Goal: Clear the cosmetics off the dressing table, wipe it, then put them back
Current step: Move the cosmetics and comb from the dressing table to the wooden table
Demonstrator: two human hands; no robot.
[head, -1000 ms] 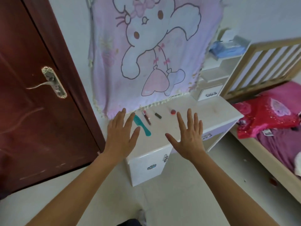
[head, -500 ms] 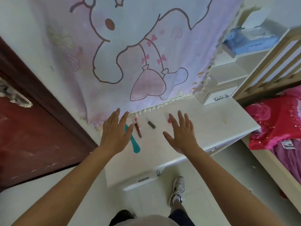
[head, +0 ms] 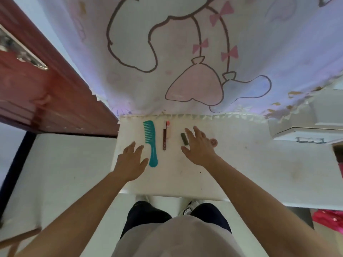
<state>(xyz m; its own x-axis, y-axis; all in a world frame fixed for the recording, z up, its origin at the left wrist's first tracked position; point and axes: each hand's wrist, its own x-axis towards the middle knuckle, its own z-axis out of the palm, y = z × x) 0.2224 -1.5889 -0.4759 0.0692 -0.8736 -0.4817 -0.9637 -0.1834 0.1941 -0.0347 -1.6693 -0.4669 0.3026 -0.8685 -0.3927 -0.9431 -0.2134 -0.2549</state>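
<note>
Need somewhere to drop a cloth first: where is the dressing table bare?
Bare: the stretch of dressing table right of the pink round item, up to the drawer unit, and the front strip nearer than the left hand and right hand. Crowded: back left, where the teal comb, red stick and dark tube lie side by side.

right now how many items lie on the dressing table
4: teal comb far left, dark red tube beside it, small dark stick by the right hand, round pink item partly hidden behind it.

Pale top (head: pixel 176 238), dark trousers (head: pixel 146 214), white trainers (head: pixel 190 207) (dark trim), bare forearms (head: pixel 83 210)
</note>
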